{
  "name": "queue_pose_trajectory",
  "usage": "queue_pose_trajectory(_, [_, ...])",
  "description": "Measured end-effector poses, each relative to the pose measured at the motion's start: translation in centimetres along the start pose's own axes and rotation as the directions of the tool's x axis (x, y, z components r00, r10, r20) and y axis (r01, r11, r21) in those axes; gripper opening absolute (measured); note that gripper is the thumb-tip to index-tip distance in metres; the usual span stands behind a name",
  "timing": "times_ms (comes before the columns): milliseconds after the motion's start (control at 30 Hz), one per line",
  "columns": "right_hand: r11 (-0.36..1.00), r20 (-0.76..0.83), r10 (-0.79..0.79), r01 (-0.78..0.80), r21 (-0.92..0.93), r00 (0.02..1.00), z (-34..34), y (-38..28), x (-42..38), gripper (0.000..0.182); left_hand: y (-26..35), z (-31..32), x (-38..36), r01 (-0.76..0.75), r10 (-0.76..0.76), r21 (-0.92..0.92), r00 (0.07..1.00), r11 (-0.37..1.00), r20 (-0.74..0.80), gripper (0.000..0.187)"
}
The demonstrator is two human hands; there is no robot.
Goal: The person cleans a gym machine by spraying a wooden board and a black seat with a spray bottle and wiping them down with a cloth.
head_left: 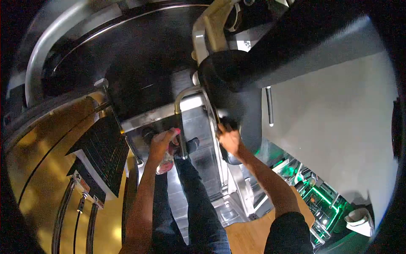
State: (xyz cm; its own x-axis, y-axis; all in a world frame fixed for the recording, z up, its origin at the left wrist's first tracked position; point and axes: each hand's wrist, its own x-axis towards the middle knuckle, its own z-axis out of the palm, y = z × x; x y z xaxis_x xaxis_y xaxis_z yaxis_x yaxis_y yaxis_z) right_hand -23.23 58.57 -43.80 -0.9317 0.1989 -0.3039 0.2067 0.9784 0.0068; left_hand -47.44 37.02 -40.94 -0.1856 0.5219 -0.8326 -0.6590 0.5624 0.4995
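My left hand point(162, 143) is closed around a small clear, pinkish object point(165, 164) that is too blurred to identify. The fingers sit right beside a bent metal tube point(182, 127), which rises and curves over to the right. My right hand point(229, 139) grips the lower edge of a large black rounded housing point(230, 91) that hangs over the metal frame. Both arms reach forward from the bottom of the view, the right one in a dark sleeve. My legs in jeans point(196, 199) and a dark shoe point(192, 144) stand on a shiny metal platform point(203, 127) below the hands.
A big golden curved surface point(42, 169) with metal pipes fills the left. A black ribbed panel point(103, 148) lies beside the platform. A wide dark ring with a silver rim point(36, 59) arches above. White wall point(338, 127) at right, green-lit equipment point(321, 199) and wooden floor point(249, 235) below.
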Motion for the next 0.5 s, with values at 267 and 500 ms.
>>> queue_pose_trajectory(267, [0.963,0.009,0.176,-0.174,0.208,0.984,-5.5,3.3,6.9,0.028,1.1,-0.6,0.2,-0.089,0.095,0.078,0.994,0.993,-0.063,0.049])
queue_pose_trajectory(500, [0.889,-0.126,0.312,-0.242,0.389,0.942,-2.3,3.8,2.0,0.031,0.1,2.3,0.8,-0.090,0.096,0.080,0.992,0.993,-0.085,0.050])
